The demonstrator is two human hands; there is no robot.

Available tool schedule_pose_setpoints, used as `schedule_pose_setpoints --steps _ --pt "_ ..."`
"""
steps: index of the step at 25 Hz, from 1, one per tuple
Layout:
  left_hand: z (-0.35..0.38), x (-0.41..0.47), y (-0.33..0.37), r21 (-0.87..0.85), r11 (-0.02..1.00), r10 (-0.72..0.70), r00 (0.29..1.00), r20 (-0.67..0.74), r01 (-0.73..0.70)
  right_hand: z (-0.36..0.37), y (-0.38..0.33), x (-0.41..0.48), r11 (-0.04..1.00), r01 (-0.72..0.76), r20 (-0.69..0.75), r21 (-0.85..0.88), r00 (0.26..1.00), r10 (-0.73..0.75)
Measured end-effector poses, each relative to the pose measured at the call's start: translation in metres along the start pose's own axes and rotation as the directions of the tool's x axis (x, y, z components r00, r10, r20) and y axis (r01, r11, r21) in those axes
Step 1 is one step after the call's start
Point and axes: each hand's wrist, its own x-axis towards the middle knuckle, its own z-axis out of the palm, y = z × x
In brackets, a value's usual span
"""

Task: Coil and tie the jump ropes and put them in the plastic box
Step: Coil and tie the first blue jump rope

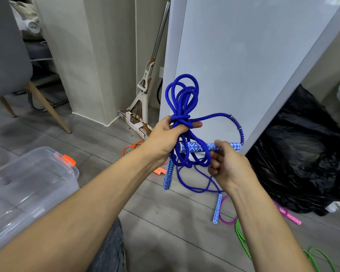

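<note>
Left hand [165, 136], raised at centre, is closed around the wrapped waist of the coiled blue jump rope [182, 95]; loops stand up above the fist and hang below it. Right hand [230, 169], just to the right and nearer, pinches the blue-and-white handle [194, 147], which lies level between the two hands. I see a second handle [168, 177] dangling below the left wrist. The clear plastic box [28, 183] with an orange latch sits on the floor at near left, well apart from the rope. On the floor I also make out an orange rope [133, 147] behind the left forearm, and a loose blue handle [217, 209], a pink rope [227, 218] and a green rope [241, 238] near right. A black bag [302, 154] lies at right; a mop [145, 91] leans at far centre.
</note>
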Motion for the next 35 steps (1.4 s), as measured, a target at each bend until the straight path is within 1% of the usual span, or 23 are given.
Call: schedule_pose_setpoints --steps 3,5,6,7,9,11,13,15,17,19,22,24,27,31,35 --pt "0.001 -0.001 0.001 -0.027 1.0 0.004 0.998 0.06 -0.003 -0.004 0.001 0.0 0.985 -0.146 0.121 0.087 0.983 0.135" --pt "0.002 -0.001 0.0 0.034 0.999 0.034 0.996 0.08 -0.037 -0.004 0.003 -0.002 0.974 -0.216 0.217 0.063 0.956 0.198" --pt "0.001 -0.001 0.0 0.073 0.996 0.051 0.995 0.084 -0.058 -0.004 0.004 -0.003 0.976 -0.215 0.245 0.025 0.948 0.202" --pt "0.001 -0.001 0.0 0.11 0.991 0.064 0.995 0.083 -0.073 -0.003 0.004 -0.003 0.983 -0.18 0.244 -0.024 0.953 0.181" --pt "-0.001 0.0 -0.001 0.166 0.983 0.074 0.995 0.061 -0.084 -0.001 0.004 -0.001 0.994 -0.066 0.17 -0.087 0.982 0.08" --pt "-0.003 0.003 -0.002 0.194 0.978 0.074 0.997 0.034 -0.079 -0.001 0.0 0.002 0.997 0.037 0.078 -0.068 0.996 -0.031" --pt "-0.003 0.004 -0.003 0.201 0.978 0.059 0.998 0.015 -0.061 -0.005 -0.001 0.004 0.985 0.149 -0.004 -0.089 0.989 -0.15" --pt "-0.002 0.004 -0.003 0.178 0.983 0.04 0.999 -0.015 -0.037 -0.006 0.0 0.004 0.954 0.248 -0.027 -0.168 0.966 -0.256" --pt "-0.002 0.005 -0.004 0.113 0.994 0.013 0.999 -0.046 -0.008 -0.005 0.0 0.003 0.934 0.278 -0.001 -0.224 0.959 -0.285" --pt "-0.003 0.006 -0.004 0.056 0.998 -0.004 0.997 -0.072 0.008 -0.003 0.001 0.002 0.939 0.245 0.036 -0.243 0.969 -0.243" --pt "-0.002 0.008 -0.005 0.044 0.999 0.012 0.994 -0.104 -0.007 -0.001 0.004 0.002 0.965 0.142 0.063 -0.219 0.989 -0.131" --pt "-0.001 0.007 -0.004 0.047 0.999 0.027 0.994 -0.105 -0.022 0.0 0.006 0.001 0.992 0.024 0.052 -0.12 0.998 -0.018" --pt "0.001 0.005 -0.005 0.038 0.999 0.035 0.997 -0.068 -0.032 0.0 0.006 0.002 0.991 -0.134 0.054 0.014 0.99 0.133" --pt "0.003 0.003 -0.005 0.047 0.997 0.062 0.998 -0.018 -0.061 -0.004 0.005 0.0 0.977 -0.211 0.115 0.037 0.972 0.205" --pt "0.006 0.0 -0.004 0.122 0.986 0.11 0.994 0.027 -0.112 -0.004 0.004 -0.006 0.951 -0.305 0.197 0.053 0.937 0.29"
